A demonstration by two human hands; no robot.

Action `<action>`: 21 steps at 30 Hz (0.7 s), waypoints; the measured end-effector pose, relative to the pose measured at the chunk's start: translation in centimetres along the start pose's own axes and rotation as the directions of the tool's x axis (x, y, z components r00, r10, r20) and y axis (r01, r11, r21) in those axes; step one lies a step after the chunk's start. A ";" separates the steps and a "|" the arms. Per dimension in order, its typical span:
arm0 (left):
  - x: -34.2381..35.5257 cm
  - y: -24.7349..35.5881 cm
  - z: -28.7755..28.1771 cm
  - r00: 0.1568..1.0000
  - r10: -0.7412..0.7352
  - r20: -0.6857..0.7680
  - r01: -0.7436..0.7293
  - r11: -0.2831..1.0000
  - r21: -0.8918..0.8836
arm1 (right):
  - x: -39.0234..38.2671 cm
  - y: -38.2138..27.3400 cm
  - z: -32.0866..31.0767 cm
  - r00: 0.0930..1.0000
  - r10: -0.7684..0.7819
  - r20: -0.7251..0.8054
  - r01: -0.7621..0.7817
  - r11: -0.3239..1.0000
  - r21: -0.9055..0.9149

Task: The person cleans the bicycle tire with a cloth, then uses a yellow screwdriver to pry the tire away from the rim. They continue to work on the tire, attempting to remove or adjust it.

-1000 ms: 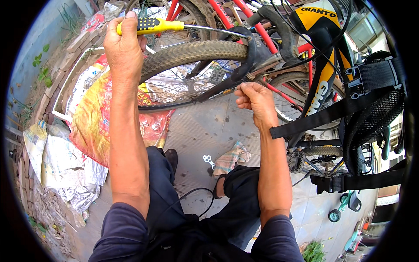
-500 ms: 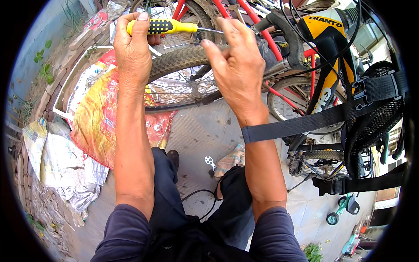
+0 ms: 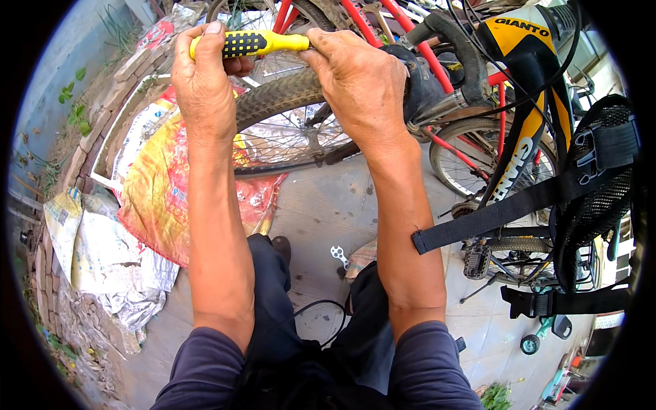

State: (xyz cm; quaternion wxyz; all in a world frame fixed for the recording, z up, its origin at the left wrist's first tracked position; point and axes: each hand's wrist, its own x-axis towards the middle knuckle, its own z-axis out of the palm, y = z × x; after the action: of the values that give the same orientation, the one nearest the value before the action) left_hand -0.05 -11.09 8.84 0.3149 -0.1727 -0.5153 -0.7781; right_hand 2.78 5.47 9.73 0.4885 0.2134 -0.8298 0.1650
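A yellow and black screwdriver handle (image 3: 272,43) lies sideways above the front tire (image 3: 270,102) of a black-and-yellow bicycle (image 3: 509,51). My left hand (image 3: 205,89) is closed round the handle's left end. My right hand (image 3: 362,85) is closed at the handle's front, its thumb and index finger pinching there; its other fingers and the screwdriver's shaft are hidden behind it. The black fork crown (image 3: 420,82) sits just right of that hand.
Red bicycle frames (image 3: 437,68) stand behind. Sacks (image 3: 160,205) lie left, beside stacked bricks (image 3: 126,68). A flat multi-hole spanner (image 3: 338,255) and a cloth (image 3: 362,256) lie by my feet. Black straps (image 3: 492,212) hang at right; a green wheeled toy (image 3: 540,338) stands lower right.
My right hand has risen from below the fork onto the screwdriver and closed there, covering its shaft. My left hand has shifted slightly right, still gripping the handle.
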 end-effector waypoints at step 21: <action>-0.8 2.4 -0.1 0.998 -0.055 -0.005 0.055 0.977 0.205 | 0.5 -1.6 -0.1 0.997 0.070 -0.008 -0.068 0.985 0.159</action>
State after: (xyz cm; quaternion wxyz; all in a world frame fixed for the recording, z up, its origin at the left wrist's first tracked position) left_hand 2.19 -11.59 10.00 0.3091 -0.1254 -0.5973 -0.7293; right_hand 3.48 4.08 10.28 0.4697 0.2213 -0.8177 0.2487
